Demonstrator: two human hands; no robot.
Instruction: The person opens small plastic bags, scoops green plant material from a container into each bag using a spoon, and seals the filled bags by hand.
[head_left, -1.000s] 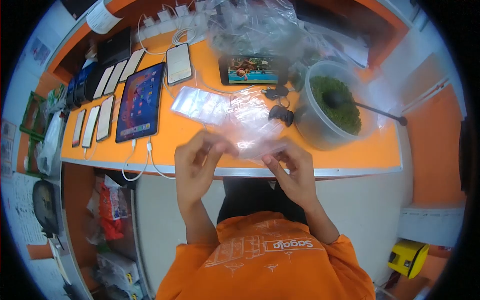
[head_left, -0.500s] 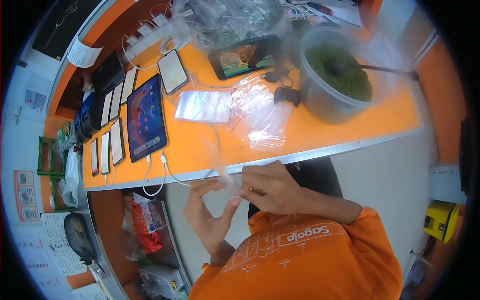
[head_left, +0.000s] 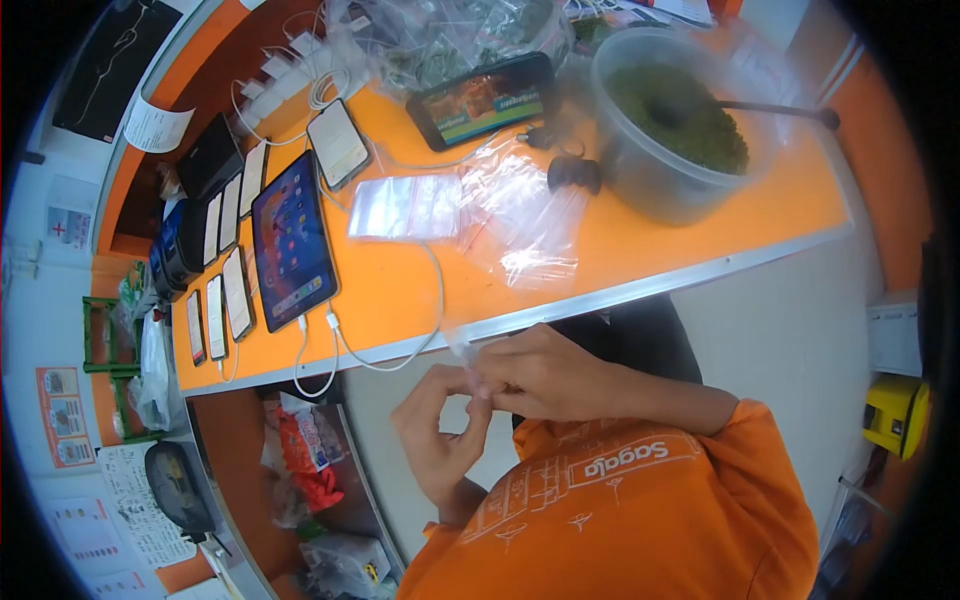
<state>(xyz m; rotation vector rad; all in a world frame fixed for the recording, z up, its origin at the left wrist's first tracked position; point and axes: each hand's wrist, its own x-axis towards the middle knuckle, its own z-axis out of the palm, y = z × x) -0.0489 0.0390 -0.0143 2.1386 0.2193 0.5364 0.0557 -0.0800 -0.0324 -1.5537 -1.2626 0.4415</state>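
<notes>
A small clear plastic bag (head_left: 463, 347) is pinched between my two hands in front of the table edge. My left hand (head_left: 440, 425) closes thumb and fingertip on it from the left, its fingers forming a ring. From the right, my right hand (head_left: 545, 375) grips the same bag with bent fingers that hide most of it. On the table beyond lie a neat stack of clear zip bags (head_left: 405, 207) and a loose spread of clear bags (head_left: 522, 220). A translucent tub (head_left: 640, 185) of green shredded material (head_left: 690, 135) stands to the right, with a dark-handled utensil (head_left: 770, 107) in it.
A tablet (head_left: 293, 240), several phones (head_left: 338, 145) and white charging cables (head_left: 437, 290) cover the table's left side. A phone playing video (head_left: 485, 100) leans near a large container of filled bags (head_left: 470, 40). The metal-trimmed table edge (head_left: 600, 302) runs in front of my hands.
My left thumb and finger, apart before, have come together on the bag at my right hand. The upright part of the bag shows less now. The view has shifted slightly.
</notes>
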